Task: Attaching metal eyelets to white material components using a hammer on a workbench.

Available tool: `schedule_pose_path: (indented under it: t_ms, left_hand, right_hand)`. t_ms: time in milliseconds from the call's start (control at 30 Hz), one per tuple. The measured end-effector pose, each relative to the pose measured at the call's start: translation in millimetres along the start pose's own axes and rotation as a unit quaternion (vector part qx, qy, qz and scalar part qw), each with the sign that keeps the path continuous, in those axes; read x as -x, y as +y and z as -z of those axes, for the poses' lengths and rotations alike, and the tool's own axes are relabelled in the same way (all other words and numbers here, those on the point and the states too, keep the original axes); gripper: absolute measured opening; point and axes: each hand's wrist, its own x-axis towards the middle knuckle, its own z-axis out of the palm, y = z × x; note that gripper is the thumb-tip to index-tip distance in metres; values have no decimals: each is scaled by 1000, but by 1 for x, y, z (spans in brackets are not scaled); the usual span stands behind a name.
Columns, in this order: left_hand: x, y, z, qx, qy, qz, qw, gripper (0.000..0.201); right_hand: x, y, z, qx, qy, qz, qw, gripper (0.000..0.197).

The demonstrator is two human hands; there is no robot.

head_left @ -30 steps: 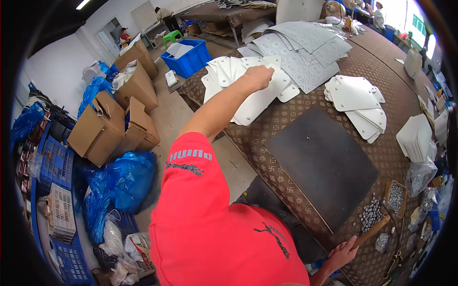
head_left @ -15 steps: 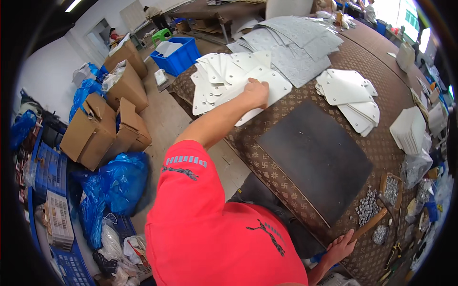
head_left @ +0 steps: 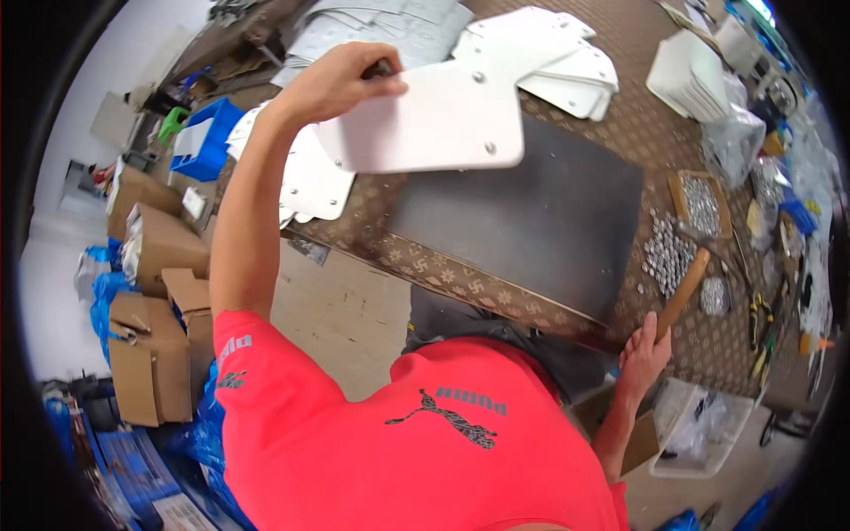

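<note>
My left hand (head_left: pixel 350 81) grips the end of a white panel (head_left: pixel 434 124) with rounded corners and metal studs near its corners. The panel is held up over the far left part of a dark flat mat (head_left: pixel 540 230) on the table. Behind it, more white studded panels (head_left: pixel 317 177) lie in a loose pile, partly covered by my left forearm. Low at the right, my right hand (head_left: pixel 645 358) is wrapped round the wooden handle of a hammer (head_left: pixel 686 290). The hammer's head rests beside a heap of small metal studs (head_left: pixel 668 257).
More white panels (head_left: pixel 575 80) lie beyond the mat, next to grey sheets (head_left: pixel 381 31). A tray (head_left: pixel 680 199) of metal pieces and pliers (head_left: pixel 758 314) are at the right. Upright white pieces (head_left: pixel 691 75) stand farther back. Cardboard boxes (head_left: pixel 150 354) and a blue crate (head_left: pixel 208 142) stand left.
My left hand has lifted a white panel off the left pile and brought it right, over the mat. The view has swung to the right. My right hand keeps hold of the hammer.
</note>
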Motion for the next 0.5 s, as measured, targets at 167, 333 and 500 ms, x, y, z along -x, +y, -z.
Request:
schedule_pose_path:
  t_ms: [167,333,500]
  left_hand:
    - [-30,49,-100,79,-99,-169,977,25]
    - [-39,34,-174,224,25,-147,963,23]
    - [-6,-13,-144,435,78,16,897,18]
  right_hand:
    - [0,-4,-7,6,9,3,1000,25]
    - [-1,-1,-1,47,9,12,999,27]
    - [13,-25,-6,76,32,26,996,27]
